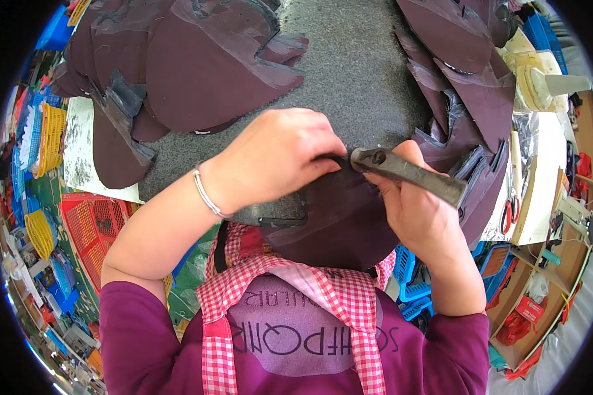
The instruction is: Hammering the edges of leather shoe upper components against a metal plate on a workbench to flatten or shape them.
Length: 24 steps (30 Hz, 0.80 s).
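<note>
A dark maroon, leather-like cut piece (339, 227) lies in front of me, its near part hanging over the table edge towards my apron. My left hand (286, 155) is closed, thumb and fingers pinching the dark upper edge of this piece. Close beside those fingertips, my right hand (422, 210) is closed round a hammer (418, 174). The worn metal hammer head lies across the top of that hand, its round face towards the pinched edge. Most of the handle is hidden inside the grip. My right thumb sits near the piece's edge.
Overlapping maroon pieces (211, 72) are heaped at the far left of the grey stone-like tabletop (349, 72), with another heap (474, 99) at the right. Beyond that stand a pale container with a nozzle (540, 82) and red-handled scissors (509, 210). A red crate (95, 224) is at lower left.
</note>
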Each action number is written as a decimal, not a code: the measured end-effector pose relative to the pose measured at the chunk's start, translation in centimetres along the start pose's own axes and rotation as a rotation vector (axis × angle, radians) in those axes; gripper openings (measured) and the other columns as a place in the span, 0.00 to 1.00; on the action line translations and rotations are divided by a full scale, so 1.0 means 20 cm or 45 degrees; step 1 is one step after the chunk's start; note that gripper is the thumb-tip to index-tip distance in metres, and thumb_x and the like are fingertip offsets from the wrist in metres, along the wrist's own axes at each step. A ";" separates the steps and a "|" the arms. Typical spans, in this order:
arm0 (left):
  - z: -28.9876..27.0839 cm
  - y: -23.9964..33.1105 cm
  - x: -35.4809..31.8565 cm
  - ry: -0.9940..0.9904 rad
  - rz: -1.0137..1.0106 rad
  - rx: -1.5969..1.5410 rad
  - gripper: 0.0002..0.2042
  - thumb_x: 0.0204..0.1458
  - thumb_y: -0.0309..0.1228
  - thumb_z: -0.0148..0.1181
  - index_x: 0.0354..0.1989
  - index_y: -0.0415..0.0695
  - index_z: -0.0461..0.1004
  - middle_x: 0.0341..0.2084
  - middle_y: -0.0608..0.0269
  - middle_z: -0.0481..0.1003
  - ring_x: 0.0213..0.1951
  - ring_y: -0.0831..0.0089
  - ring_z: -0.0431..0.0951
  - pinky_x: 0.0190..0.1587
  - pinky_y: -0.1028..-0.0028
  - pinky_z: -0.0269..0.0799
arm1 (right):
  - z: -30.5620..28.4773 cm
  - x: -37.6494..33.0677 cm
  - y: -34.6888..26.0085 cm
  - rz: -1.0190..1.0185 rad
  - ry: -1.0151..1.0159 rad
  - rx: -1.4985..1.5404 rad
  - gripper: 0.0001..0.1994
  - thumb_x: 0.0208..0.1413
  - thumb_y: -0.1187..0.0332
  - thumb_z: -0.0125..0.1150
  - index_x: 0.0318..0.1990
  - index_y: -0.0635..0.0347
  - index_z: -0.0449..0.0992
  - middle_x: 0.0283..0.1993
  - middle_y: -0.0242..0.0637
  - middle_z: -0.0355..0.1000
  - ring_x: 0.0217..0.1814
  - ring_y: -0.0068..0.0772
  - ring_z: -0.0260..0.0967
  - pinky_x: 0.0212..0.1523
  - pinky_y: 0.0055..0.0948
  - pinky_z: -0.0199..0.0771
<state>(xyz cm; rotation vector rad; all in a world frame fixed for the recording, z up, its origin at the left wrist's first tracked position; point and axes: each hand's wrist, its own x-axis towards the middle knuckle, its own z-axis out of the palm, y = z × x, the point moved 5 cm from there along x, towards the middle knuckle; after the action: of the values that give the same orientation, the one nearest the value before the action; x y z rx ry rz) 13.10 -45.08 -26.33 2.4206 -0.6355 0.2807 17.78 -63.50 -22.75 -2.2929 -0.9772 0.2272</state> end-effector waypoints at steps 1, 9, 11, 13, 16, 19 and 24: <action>-0.01 0.00 -0.01 0.015 -0.020 -0.034 0.09 0.48 0.28 0.76 0.37 0.44 0.85 0.33 0.64 0.80 0.38 0.61 0.82 0.41 0.62 0.81 | -0.01 0.01 0.01 -0.004 0.000 0.001 0.10 0.63 0.70 0.71 0.41 0.59 0.72 0.31 0.46 0.78 0.34 0.60 0.81 0.29 0.46 0.78; -0.02 -0.02 -0.08 0.078 -0.194 -0.235 0.08 0.47 0.25 0.75 0.36 0.42 0.84 0.35 0.62 0.80 0.38 0.60 0.82 0.41 0.63 0.81 | 0.01 0.05 -0.02 -0.037 -0.052 -0.036 0.07 0.64 0.72 0.70 0.42 0.57 0.75 0.33 0.43 0.79 0.33 0.56 0.80 0.30 0.47 0.79; -0.02 0.01 -0.09 0.119 -0.167 -0.145 0.09 0.47 0.25 0.75 0.37 0.42 0.85 0.34 0.62 0.80 0.37 0.60 0.82 0.41 0.64 0.80 | 0.00 0.08 -0.02 -0.014 -0.109 -0.105 0.07 0.63 0.71 0.70 0.42 0.56 0.76 0.34 0.43 0.79 0.33 0.55 0.81 0.30 0.47 0.79; -0.02 0.04 -0.11 0.098 -0.202 -0.074 0.09 0.48 0.25 0.75 0.38 0.43 0.85 0.34 0.62 0.80 0.38 0.60 0.82 0.41 0.64 0.80 | 0.00 0.08 -0.08 -0.146 -0.080 -0.101 0.07 0.63 0.70 0.71 0.42 0.56 0.76 0.33 0.43 0.80 0.33 0.55 0.81 0.30 0.46 0.79; -0.02 0.01 -0.14 0.134 -0.241 -0.191 0.09 0.48 0.25 0.75 0.38 0.43 0.85 0.34 0.62 0.80 0.38 0.60 0.82 0.42 0.64 0.80 | 0.02 0.08 -0.04 -0.063 -0.137 -0.097 0.07 0.63 0.70 0.71 0.42 0.56 0.76 0.32 0.43 0.79 0.31 0.55 0.81 0.29 0.46 0.78; -0.02 0.06 -0.16 0.128 -0.274 -0.157 0.09 0.48 0.24 0.75 0.37 0.43 0.84 0.34 0.62 0.80 0.38 0.60 0.82 0.42 0.63 0.80 | 0.02 0.10 -0.05 -0.147 -0.128 -0.121 0.09 0.62 0.70 0.72 0.41 0.57 0.74 0.30 0.43 0.78 0.30 0.55 0.80 0.27 0.46 0.78; -0.03 0.07 -0.20 0.187 -0.312 -0.129 0.09 0.48 0.24 0.75 0.38 0.43 0.84 0.35 0.62 0.79 0.39 0.60 0.82 0.42 0.64 0.80 | 0.05 0.09 -0.07 -0.142 -0.180 -0.162 0.13 0.61 0.70 0.73 0.42 0.57 0.70 0.28 0.44 0.77 0.29 0.59 0.79 0.25 0.48 0.76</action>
<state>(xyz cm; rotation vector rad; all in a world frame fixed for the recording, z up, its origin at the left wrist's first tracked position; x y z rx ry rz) 8.90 -44.08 -26.51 2.3252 -0.2777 0.3123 17.91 -60.98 -22.44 -2.3532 -1.2198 0.2908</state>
